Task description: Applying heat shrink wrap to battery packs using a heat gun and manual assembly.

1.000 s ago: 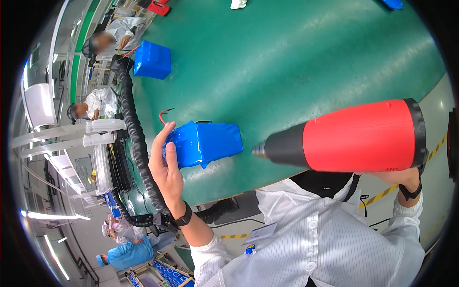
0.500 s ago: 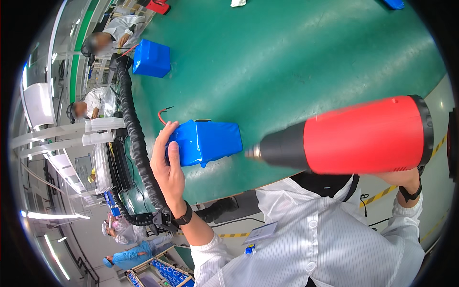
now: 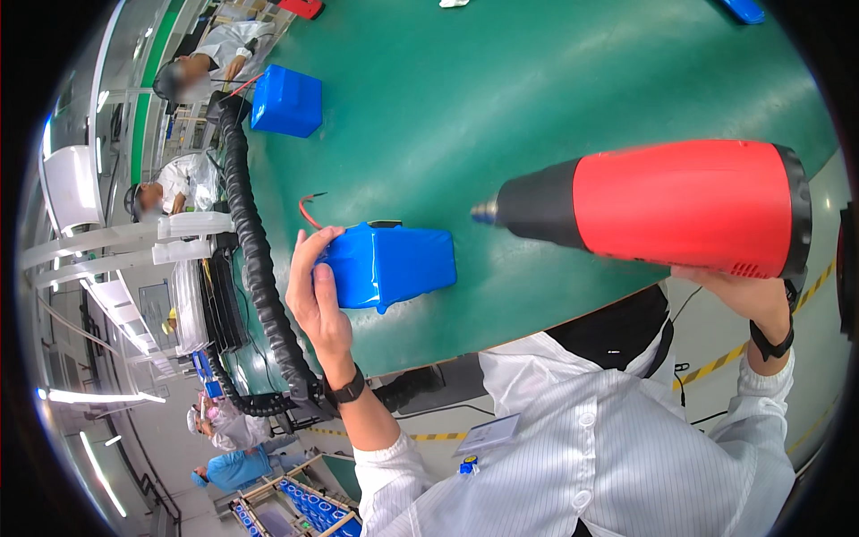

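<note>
A blue battery pack in glossy shrink wrap [image 3: 416, 262] rests on the green table, a red wire [image 3: 308, 213] with a dark tip coming out at its far left. My left hand [image 3: 320, 300] grips the pack's left end, fingers on top and thumb along the side. In my right hand [image 3: 738, 291] is a red heat gun [image 3: 684, 206] with a black front and a metal nozzle. Its body hides most of the fingers and the handle. The nozzle points left, a short gap away from the pack's right end and slightly beyond it.
Another blue pack [image 3: 287, 101] with a red wire stands at the far left of the green table [image 3: 537, 98]. A black ribbed hose [image 3: 250, 215] runs along the left edge. Two co-workers [image 3: 210, 67] [image 3: 174, 188] sit beyond it. A blue object [image 3: 743, 11] lies far right.
The heat gun has swung away from me, its nozzle now farther along the table and a little to the right. My left hand still holds the pack, almost unmoved.
</note>
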`<state>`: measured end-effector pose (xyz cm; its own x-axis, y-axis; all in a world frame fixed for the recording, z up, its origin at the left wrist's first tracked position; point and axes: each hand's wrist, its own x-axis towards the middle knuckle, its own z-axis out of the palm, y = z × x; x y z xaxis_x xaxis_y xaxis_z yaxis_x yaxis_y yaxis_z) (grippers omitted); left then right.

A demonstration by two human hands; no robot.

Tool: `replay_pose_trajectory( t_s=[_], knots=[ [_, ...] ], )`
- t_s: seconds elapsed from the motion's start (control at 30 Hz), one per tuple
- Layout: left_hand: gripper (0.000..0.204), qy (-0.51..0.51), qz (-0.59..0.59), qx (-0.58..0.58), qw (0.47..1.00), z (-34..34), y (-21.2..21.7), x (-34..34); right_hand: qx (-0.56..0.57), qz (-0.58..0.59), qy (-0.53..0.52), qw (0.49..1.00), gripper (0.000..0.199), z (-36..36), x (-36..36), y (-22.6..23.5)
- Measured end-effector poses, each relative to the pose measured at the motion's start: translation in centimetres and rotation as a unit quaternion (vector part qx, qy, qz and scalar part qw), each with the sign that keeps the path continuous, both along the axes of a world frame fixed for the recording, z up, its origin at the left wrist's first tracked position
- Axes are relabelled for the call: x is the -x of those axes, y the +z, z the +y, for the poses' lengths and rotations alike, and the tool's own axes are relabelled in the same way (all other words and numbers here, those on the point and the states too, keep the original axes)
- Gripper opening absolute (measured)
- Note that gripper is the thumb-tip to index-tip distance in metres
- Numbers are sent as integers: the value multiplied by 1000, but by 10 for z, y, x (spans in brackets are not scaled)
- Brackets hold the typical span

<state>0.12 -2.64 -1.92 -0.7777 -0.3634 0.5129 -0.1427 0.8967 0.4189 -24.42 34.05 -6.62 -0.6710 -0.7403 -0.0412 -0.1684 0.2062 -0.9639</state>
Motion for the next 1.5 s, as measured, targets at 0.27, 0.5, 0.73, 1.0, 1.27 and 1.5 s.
replay_pose_trajectory(
  t_s=[0.27, 0.5, 0.73, 1.0, 1.27, 1.5],
  knots=[
    [46, -53, -1, -88, 995, -25, 0, -7, -2, -19, 34, 999, 25, 0, 3, -2],
    [47, -58, 30, -96, 993, -26, 0, -8, 6, 51, 30, 998, 26, 2, 3, -2],
    [51, -52, 35, -107, 992, -24, 3, -11, -52, -60, 34, 996, 27, 13, 2, 1],
    [50, -42, 58, -123, 990, -25, 4, -9, 45, 57, 84, 994, 20, 14, -2, 6],
    [48, -43, 65, -117, 990, -26, 4, -11, 21, 70, 149, 986, 30, 6, 5, 10],
    [48, -49, 57, -62, 995, -24, 9, -19, 82, 33, 32, 996, 19, 35, -7, -6]
  ],
)
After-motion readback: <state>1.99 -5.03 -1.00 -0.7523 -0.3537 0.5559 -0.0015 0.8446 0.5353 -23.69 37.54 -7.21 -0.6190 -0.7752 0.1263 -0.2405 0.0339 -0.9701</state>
